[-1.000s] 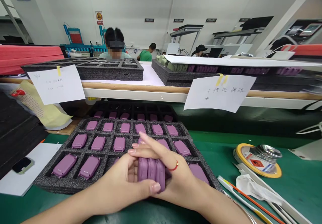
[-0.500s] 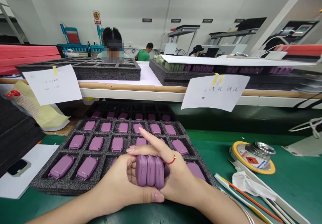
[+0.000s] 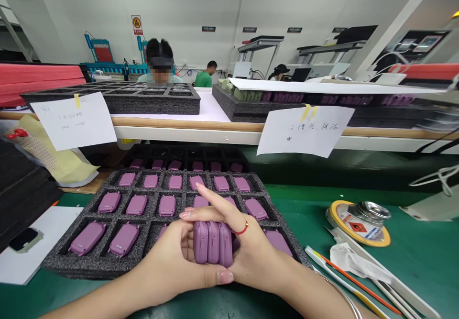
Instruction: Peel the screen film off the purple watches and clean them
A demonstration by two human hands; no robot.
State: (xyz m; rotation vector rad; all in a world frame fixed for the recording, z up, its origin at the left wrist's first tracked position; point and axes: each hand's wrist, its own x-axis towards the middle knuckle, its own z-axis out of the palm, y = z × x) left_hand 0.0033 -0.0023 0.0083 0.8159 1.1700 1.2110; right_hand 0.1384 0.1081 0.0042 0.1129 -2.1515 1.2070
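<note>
Three purple watch-like cases point(image 3: 213, 243) stand upright side by side, cupped between my two hands, a slot showing on their narrow sides. My left hand point(image 3: 172, 257) wraps them from the left, its thumb below them. From the right my right hand point(image 3: 255, 254) encloses the stack, with one finger stretched out above. Part of another purple case shows behind the stack, by my right palm. Under and beyond my hands lies a black foam tray point(image 3: 107, 272), holding similar purple cases point(image 3: 124, 239) in its compartments; my hands hide some of them.
A tin with a yellow rim point(image 3: 358, 223), a white tissue point(image 3: 358, 260) and thin sticks lie at right. A green watch-like case point(image 3: 26, 239) rests on white paper at left. Ahead is a shelf edge point(image 3: 186, 135) with taped notes and foam trays; several people sit beyond.
The view has shifted very slightly. My hands and the purple cases hold the same pose.
</note>
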